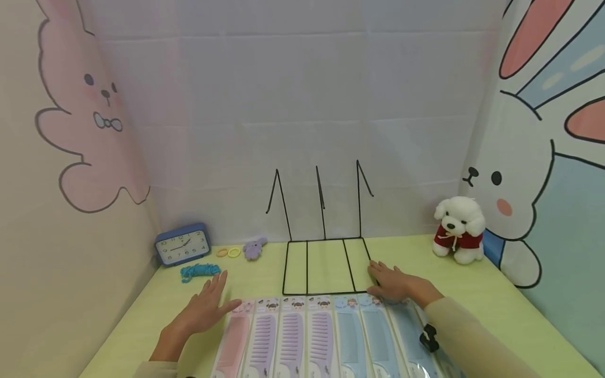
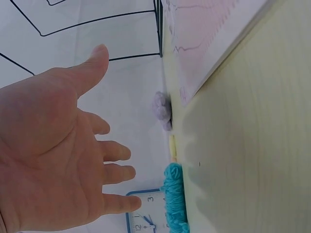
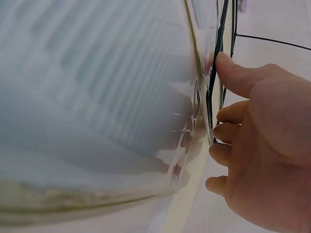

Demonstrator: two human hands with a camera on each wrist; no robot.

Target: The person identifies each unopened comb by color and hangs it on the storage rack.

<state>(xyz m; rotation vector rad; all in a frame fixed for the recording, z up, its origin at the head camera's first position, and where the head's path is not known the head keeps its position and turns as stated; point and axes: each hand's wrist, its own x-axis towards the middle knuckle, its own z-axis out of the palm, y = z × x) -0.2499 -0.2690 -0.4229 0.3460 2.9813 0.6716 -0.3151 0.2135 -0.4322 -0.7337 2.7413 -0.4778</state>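
Packaged combs lie side by side along the table's front: a pink comb (image 1: pixel 235 338) at the left, three purple combs (image 1: pixel 291 341), then several blue combs (image 1: pixel 379 338). Behind them stands a black wire rack (image 1: pixel 326 293) with three upright hooks. My left hand (image 1: pixel 200 310) hovers at the pink comb's upper left corner, fingers spread and palm empty, as the left wrist view confirms. By the rack's front right corner is my right hand (image 1: pixel 397 283), fingers extended over the tops of the blue packages. In the right wrist view its thumb (image 3: pixel 233 77) lies against the black wire.
At the back left are a blue clock (image 1: pixel 183 245), a bundle of turquoise cord (image 1: pixel 199 270), two small rings (image 1: pixel 233 252) and a little purple plush toy (image 1: pixel 253 249). A white toy dog (image 1: pixel 458 231) in red sits at the back right, against the wall.
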